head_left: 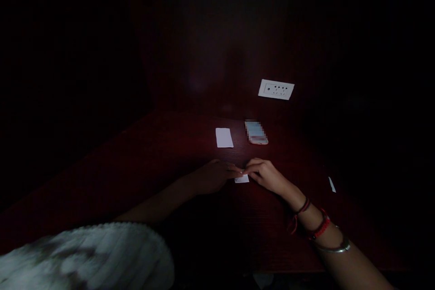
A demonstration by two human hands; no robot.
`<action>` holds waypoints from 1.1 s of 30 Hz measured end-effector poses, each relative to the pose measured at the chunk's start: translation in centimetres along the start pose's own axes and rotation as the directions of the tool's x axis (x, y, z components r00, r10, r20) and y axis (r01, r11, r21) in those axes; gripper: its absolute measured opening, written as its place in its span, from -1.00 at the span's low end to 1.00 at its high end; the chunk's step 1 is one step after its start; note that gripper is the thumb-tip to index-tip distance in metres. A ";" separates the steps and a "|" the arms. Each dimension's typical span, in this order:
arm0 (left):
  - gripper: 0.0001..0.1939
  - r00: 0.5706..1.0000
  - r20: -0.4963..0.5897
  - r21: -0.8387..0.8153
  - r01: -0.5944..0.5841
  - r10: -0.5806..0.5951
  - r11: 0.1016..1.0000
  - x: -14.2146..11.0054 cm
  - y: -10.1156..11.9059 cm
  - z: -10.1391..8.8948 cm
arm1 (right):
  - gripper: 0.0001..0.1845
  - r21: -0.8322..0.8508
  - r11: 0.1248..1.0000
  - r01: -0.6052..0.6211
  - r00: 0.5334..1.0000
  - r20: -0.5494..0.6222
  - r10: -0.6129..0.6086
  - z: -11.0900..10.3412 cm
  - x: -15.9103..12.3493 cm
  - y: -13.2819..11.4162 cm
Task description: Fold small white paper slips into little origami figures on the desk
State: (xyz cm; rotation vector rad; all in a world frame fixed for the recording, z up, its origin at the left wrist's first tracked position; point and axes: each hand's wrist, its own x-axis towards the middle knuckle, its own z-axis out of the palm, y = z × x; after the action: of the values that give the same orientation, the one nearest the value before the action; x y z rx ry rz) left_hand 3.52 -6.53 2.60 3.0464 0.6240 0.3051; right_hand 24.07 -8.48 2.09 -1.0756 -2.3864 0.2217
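A small white piece of paper lies on the dark red table in front of me. My left hand, mostly in shadow and wearing a ring, reaches in from the left. Its fingers are close together, with the tips on the paper's upper edge. From the right, my right hand bends its fingers in a pinch at the paper's upper right edge. The fingertips of both hands nearly meet there and cover part of the paper. Bracelets circle my right wrist and forearm.
Beyond my hands, a white rectangular sheet lies beside a phone with a blurred screen. A white socket plate is on the back wall. A thin white scrap sits at the right of the table. The surroundings are very dark.
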 end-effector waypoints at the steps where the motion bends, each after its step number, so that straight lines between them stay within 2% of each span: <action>1: -0.48 1.000 0.008 -0.019 -0.017 0.017 1.000 -0.1 -0.2 -0.2 | -0.75 -0.013 0.999 0.038 0.999 0.031 -0.037 -0.2 -0.1 0.0; 5: -0.42 0.996 0.025 -0.094 -0.081 0.084 0.992 -0.2 -1.0 -0.5 | -0.66 -0.072 0.992 0.105 0.988 0.118 -0.096 -0.6 -0.5 0.1; 9: -0.41 0.995 0.018 -0.133 -0.091 0.094 0.987 -0.1 -1.5 0.0 | -0.64 -0.126 0.984 0.125 0.978 0.181 -0.101 -0.8 -0.7 0.0; 17: -0.41 0.996 0.018 -0.103 -0.081 0.083 0.991 -0.3 -1.3 0.0 | -0.68 -0.224 0.967 0.125 0.975 0.209 -0.078 -0.8 -0.4 -0.5; 21: -0.44 0.997 -0.010 -0.028 -0.070 0.070 0.997 -0.5 -1.5 0.4 | -0.68 -0.228 0.967 0.111 0.977 0.202 -0.065 -1.0 -0.6 -0.2; 27: -0.56 0.997 -0.037 0.073 -0.066 0.069 0.995 -0.4 -1.5 0.7 | -0.64 -0.175 0.984 0.034 0.998 0.054 -0.025 -1.1 -0.7 0.3; 33: -0.48 0.999 0.033 0.145 -0.026 0.022 0.989 -0.6 -1.2 0.6 | -0.68 -0.118 0.992 0.052 0.994 0.101 -0.040 -0.7 -0.4 0.3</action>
State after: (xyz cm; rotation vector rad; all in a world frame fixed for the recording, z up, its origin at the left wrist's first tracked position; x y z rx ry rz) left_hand 2.67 -5.64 1.81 3.1926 0.6353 0.2220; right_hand 24.81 -8.59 2.46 -1.0848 -2.5378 0.1177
